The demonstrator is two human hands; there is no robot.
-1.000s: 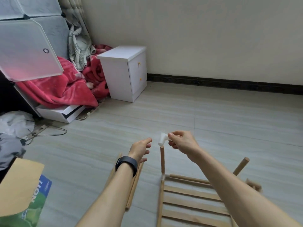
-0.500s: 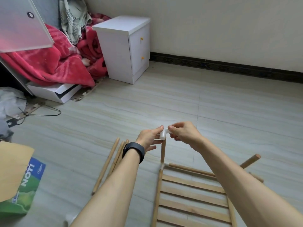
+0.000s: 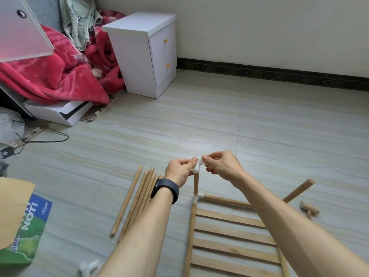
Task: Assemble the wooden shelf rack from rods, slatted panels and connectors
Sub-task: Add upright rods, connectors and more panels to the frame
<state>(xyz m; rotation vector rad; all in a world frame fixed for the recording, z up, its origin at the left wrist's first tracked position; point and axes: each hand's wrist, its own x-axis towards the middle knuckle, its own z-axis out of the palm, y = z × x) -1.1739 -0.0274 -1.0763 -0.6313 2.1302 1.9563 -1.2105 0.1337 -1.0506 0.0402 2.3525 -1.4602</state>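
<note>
Hands, left [image 3: 178,170] and right [image 3: 222,166], on half-hidden connector [image 3: 196,168]

Seated atop the upright rod [image 3: 196,182] at lower centre: a white connector [image 3: 196,167]. Flat below it, the slatted panel [image 3: 229,218]; to its left, loose rods [image 3: 140,193] side by side.

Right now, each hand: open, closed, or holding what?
Left hand: pinches the white connector atop the upright rod.
Right hand: pinches the same white connector.

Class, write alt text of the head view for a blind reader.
The left hand and right hand pinch a white connector atop an upright rod rising from a slatted panel; loose rods lie on the floor.
</note>
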